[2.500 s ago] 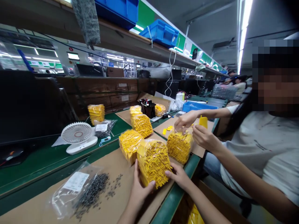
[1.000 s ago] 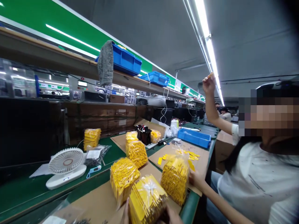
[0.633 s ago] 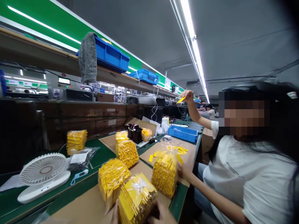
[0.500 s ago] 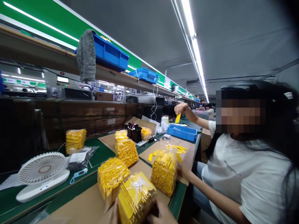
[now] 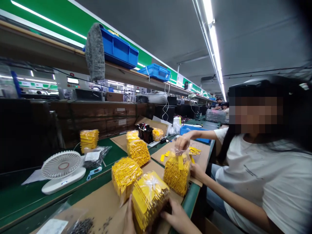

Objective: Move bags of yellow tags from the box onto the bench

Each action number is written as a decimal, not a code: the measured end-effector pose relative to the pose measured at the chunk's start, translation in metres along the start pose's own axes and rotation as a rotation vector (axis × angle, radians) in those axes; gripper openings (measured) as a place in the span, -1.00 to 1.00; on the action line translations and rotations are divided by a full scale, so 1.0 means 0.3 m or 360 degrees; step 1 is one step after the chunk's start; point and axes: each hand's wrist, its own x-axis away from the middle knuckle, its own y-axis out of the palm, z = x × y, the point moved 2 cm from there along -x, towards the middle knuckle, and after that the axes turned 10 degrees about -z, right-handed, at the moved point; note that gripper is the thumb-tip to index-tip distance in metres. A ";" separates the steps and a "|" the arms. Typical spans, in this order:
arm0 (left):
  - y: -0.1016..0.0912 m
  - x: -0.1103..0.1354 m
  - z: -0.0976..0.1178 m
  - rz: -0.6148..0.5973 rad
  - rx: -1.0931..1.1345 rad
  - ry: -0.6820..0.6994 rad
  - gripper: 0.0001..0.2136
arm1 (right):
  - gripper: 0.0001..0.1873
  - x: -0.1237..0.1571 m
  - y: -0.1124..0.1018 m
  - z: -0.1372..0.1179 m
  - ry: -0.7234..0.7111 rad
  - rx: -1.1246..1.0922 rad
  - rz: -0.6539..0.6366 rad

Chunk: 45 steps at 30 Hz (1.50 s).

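Observation:
At the bottom middle, a clear plastic bag of yellow flat pieces is held between my two hands. My left hand presses along its left side, fingers partly hidden. My right hand grips its lower right side, with fingertips behind the bag. Touching it on the left stands another packed yellow bag. Just beyond, a co-worker's hand lowers a yellow piece at the top of an open yellow bag, while their other hand supports that bag's side.
A white fan stands on the green bench at left. Small black parts spill from a clear bag onto cardboard at lower left. More yellow bags and a blue tray lie farther back. The co-worker sits at right.
The view has shifted left and down, revealing the small black parts. The co-worker's raised hand has come down to the open bag with a yellow piece. My hands still hold the same bag.

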 end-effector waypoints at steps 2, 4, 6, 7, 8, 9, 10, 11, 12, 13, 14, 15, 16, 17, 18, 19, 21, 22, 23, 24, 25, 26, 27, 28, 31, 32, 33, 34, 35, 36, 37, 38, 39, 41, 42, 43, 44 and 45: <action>0.000 0.003 0.018 0.0014 -0.0022 0.0026 -0.14 | -0.41 0.001 0.000 -0.003 -0.0010 0.0001 0.0002; 0.004 0.006 0.032 0.0020 -0.0065 0.0069 -0.20 | -0.40 0.003 0.000 -0.007 -0.0008 -0.0012 0.0014; 0.010 0.010 0.039 0.0029 -0.0120 0.0076 -0.22 | -0.40 0.005 -0.003 -0.014 -0.0022 -0.0021 0.0014; 0.013 0.011 0.040 0.0037 -0.0139 0.0071 -0.22 | -0.43 0.006 -0.004 -0.019 -0.0035 -0.0024 0.0011; 0.015 0.013 0.041 0.0044 -0.0151 0.0067 -0.22 | -0.45 0.007 -0.006 -0.023 -0.0052 -0.0025 0.0004; 0.017 0.014 0.042 0.0054 -0.0157 0.0062 -0.22 | -0.47 0.007 -0.008 -0.027 -0.0065 -0.0020 -0.0002; 0.017 0.016 0.043 0.0060 -0.0154 0.0053 -0.22 | -0.49 0.007 -0.009 -0.029 -0.0066 -0.0018 0.0000; 0.017 0.017 0.044 0.0061 -0.0141 0.0035 -0.22 | -0.49 0.006 -0.011 -0.029 -0.0065 -0.0019 0.0001; 0.017 0.018 0.046 0.0058 -0.0119 0.0013 -0.21 | -0.50 0.006 -0.011 -0.028 -0.0075 -0.0024 -0.0002; 0.016 0.019 0.048 0.0048 -0.0086 -0.0010 -0.20 | -0.50 0.005 -0.010 -0.025 -0.0092 -0.0032 -0.0010; 0.015 0.019 0.051 0.0034 -0.0045 -0.0036 -0.19 | -0.49 0.004 -0.009 -0.021 -0.0103 -0.0040 -0.0013; 0.014 0.020 0.054 0.0017 -0.0006 -0.0053 -0.18 | -0.48 0.003 -0.007 -0.015 -0.0095 -0.0043 -0.0015; 0.013 0.020 0.057 0.0003 0.0023 -0.0057 -0.17 | -0.47 0.002 -0.005 -0.009 -0.0074 -0.0040 -0.0015; 0.012 0.021 0.060 0.0001 0.0037 -0.0052 -0.17 | -0.44 0.001 -0.004 -0.004 -0.0045 -0.0035 -0.0015; 0.011 0.021 0.062 0.0006 0.0039 -0.0045 -0.16 | -0.42 0.000 -0.002 0.001 -0.0017 -0.0027 -0.0017; 0.010 0.022 0.064 0.0014 0.0034 -0.0038 -0.16 | -0.41 -0.001 -0.001 0.004 0.0001 -0.0018 -0.0020; 0.010 0.022 0.068 0.0022 0.0025 -0.0032 -0.16 | -0.41 -0.002 0.000 0.005 -0.0025 -0.0015 -0.0027; 0.010 0.022 0.070 0.0020 0.0032 -0.0040 -0.16 | -0.41 -0.003 0.000 0.006 -0.0053 -0.0017 -0.0018; 0.011 0.023 0.072 0.0015 0.0042 -0.0047 -0.16 | -0.43 -0.004 0.001 0.008 -0.0072 -0.0016 -0.0011; 0.011 0.023 0.076 0.0016 0.0046 -0.0049 -0.17 | -0.45 -0.005 0.002 0.012 -0.0081 -0.0012 -0.0004; 0.010 0.023 0.080 0.0024 0.0043 -0.0046 -0.17 | -0.45 -0.006 0.003 0.018 -0.0079 -0.0004 0.0002; 0.009 0.024 0.086 0.0035 0.0034 -0.0036 -0.17 | -0.44 -0.007 0.004 0.025 -0.0074 0.0006 0.0003; 0.008 0.025 0.092 0.0042 0.0021 -0.0024 -0.17 | -0.44 -0.008 0.006 0.033 -0.0066 0.0013 0.0003; 0.007 0.025 0.098 0.0046 0.0006 -0.0012 -0.17 | -0.43 -0.009 0.008 0.040 -0.0061 0.0015 -0.0003; 0.005 0.025 0.113 0.0026 0.0008 -0.0003 -0.15 | -0.45 -0.009 0.009 0.049 -0.0051 -0.0012 0.0004; 0.005 0.025 0.116 0.0018 0.0019 -0.0007 -0.15 | -0.45 -0.008 0.008 0.046 -0.0046 -0.0020 0.0003; 0.004 0.025 0.118 0.0016 0.0026 -0.0012 -0.14 | -0.44 -0.007 0.006 0.041 -0.0042 -0.0022 -0.0002; 0.004 0.025 0.120 0.0015 0.0028 -0.0017 -0.13 | -0.43 -0.005 0.005 0.034 -0.0044 -0.0021 -0.0012; 0.003 0.026 0.121 0.0015 0.0026 -0.0025 -0.13 | -0.43 -0.004 0.003 0.026 -0.0049 -0.0020 -0.0021; 0.002 0.026 0.122 0.0012 0.0024 -0.0033 -0.13 | -0.44 -0.002 0.001 0.020 -0.0057 -0.0022 -0.0031; 0.001 0.026 0.122 0.0006 0.0026 -0.0042 -0.14 | -0.46 -0.002 0.000 0.015 -0.0064 -0.0029 -0.0038; 0.001 0.027 0.122 -0.0003 0.0029 -0.0050 -0.14 | -0.48 -0.001 0.000 0.013 -0.0068 -0.0040 -0.0039; 0.000 0.027 0.122 -0.0012 0.0033 -0.0054 -0.14 | -0.50 -0.001 -0.001 0.012 -0.0076 -0.0052 -0.0040; -0.001 0.028 0.120 -0.0019 0.0029 -0.0052 -0.15 | -0.52 -0.003 0.001 0.017 -0.0101 -0.0068 -0.0038; -0.001 0.029 0.119 -0.0020 0.0022 -0.0051 -0.15 | -0.52 -0.004 0.002 0.022 -0.0112 -0.0070 -0.0034; -0.001 0.029 0.117 -0.0018 0.0014 -0.0052 -0.15 | -0.51 -0.005 0.003 0.026 -0.0114 -0.0070 -0.0024; 0.000 0.029 0.115 -0.0015 0.0007 -0.0053 -0.15 | -0.49 -0.006 0.004 0.030 -0.0112 -0.0068 -0.0015; 0.000 0.029 0.112 -0.0012 0.0003 -0.0050 -0.15 | -0.48 -0.007 0.005 0.034 -0.0107 -0.0066 -0.0009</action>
